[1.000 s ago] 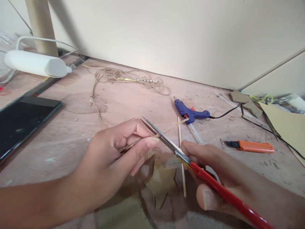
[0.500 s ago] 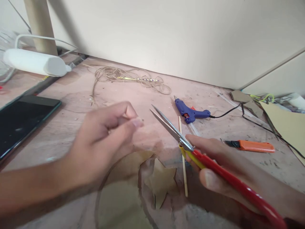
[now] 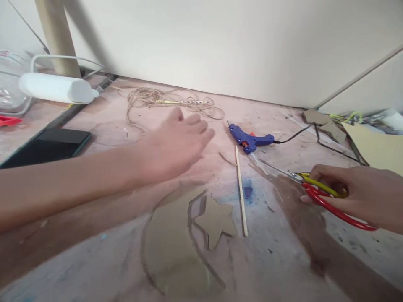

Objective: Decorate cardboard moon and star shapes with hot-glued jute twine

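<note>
My right hand (image 3: 355,188) holds a pair of scissors (image 3: 324,197) with red and yellow handles, the blades pointing left, low over the table. My left hand (image 3: 182,140), back up and slightly blurred, reaches over the table with its fingers apart. I see nothing in it, though the palm side is hidden. Just beyond it lies a loose tangle of twine (image 3: 146,97) with a patterned pencil (image 3: 179,102) across it. Below sit a cardboard crescent (image 3: 170,243) and a cardboard star (image 3: 215,220). A thin wooden stick (image 3: 241,193) lies beside the star, with a short piece of twine (image 3: 226,159) near its upper end.
A blue glue gun (image 3: 248,138) with a black cord rests on the table. At left are a dark phone (image 3: 47,147), a white bottle (image 3: 58,88) and a clear plastic container (image 3: 12,88). Cardboard scraps (image 3: 316,117) and a yellowish sheet (image 3: 374,147) lie at right.
My right hand has carried the scissors to the right and lowered them. My left hand has gone from a pinch to spread fingers, moving right and forward. The short twine piece now shows by the stick.
</note>
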`<state>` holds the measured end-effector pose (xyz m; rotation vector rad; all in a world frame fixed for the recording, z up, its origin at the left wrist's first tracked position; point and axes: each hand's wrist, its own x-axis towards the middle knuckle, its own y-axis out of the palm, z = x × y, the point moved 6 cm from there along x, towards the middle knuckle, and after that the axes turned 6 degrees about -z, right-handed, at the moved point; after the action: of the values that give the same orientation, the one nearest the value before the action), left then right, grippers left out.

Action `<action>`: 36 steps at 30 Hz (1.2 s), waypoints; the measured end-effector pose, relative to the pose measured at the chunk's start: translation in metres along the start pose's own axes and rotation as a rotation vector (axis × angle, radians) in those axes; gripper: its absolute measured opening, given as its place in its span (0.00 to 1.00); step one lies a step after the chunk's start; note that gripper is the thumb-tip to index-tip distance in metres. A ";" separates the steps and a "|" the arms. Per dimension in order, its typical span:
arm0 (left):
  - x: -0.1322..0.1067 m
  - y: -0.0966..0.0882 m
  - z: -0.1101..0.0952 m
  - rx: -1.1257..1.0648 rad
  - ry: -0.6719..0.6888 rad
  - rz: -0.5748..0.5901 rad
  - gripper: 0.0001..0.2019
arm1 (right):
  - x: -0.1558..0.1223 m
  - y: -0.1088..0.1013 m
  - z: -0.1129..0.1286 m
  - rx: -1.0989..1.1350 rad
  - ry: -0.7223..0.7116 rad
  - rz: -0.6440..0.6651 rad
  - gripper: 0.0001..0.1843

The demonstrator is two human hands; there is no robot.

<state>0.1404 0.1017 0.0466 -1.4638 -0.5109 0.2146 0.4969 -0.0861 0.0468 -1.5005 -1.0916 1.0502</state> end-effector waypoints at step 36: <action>-0.097 -0.012 -0.046 -0.836 0.287 -0.189 0.12 | 0.031 -0.010 0.104 0.737 -0.364 -0.494 0.08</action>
<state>0.0745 0.0163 0.0383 -2.1935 -0.5232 -0.4071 0.4020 -0.0333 0.0374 -0.4349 -1.0715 1.2038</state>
